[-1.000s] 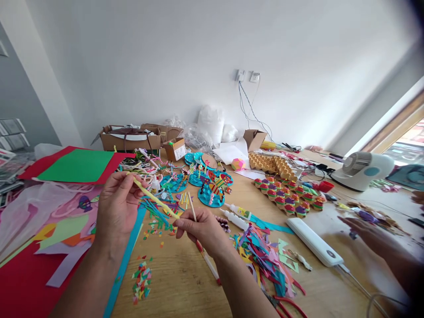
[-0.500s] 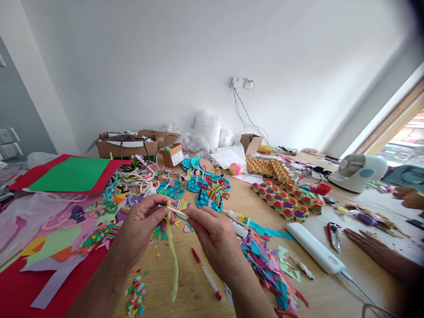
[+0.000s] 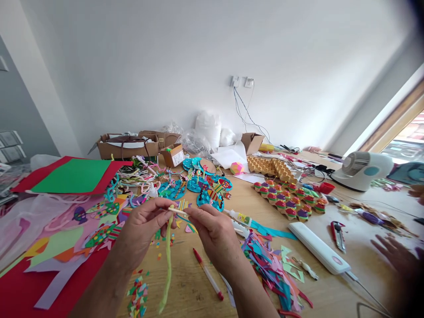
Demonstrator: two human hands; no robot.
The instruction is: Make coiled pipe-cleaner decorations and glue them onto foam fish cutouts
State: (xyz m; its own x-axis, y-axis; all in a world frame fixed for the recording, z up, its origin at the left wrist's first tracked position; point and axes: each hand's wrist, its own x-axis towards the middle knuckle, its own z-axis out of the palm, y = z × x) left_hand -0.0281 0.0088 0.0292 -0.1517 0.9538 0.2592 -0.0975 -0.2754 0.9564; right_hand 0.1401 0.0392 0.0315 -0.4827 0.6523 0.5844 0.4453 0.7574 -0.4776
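Observation:
Both my hands meet over the middle of the table. Between them lies a thin pale stick [image 3: 178,212], tilted slightly down to the right. My left hand [image 3: 145,227] pinches a yellow-green pipe cleaner [image 3: 168,269] against the stick's left end; its fuzzy length hangs down toward the table. The stick's right end is gripped by my right hand [image 3: 215,232], thumb against fingers. Below my right hand lies a red-and-white pen [image 3: 208,274]. Colourful paper scraps [image 3: 137,293] are scattered under my left wrist.
Blue decorated paper plates [image 3: 210,201] lie beyond my hands. On the right are painted egg cartons [image 3: 288,198], a white glue gun or power bank-like device [image 3: 318,247], a red utility knife [image 3: 338,236] and a fan [image 3: 362,170]. Another person's hand [image 3: 394,251] is at far right.
The pipe cleaner's hanging end has swung to the left. My hands keep their pinch on the stick. The other person's hand at right has lifted and blurred.

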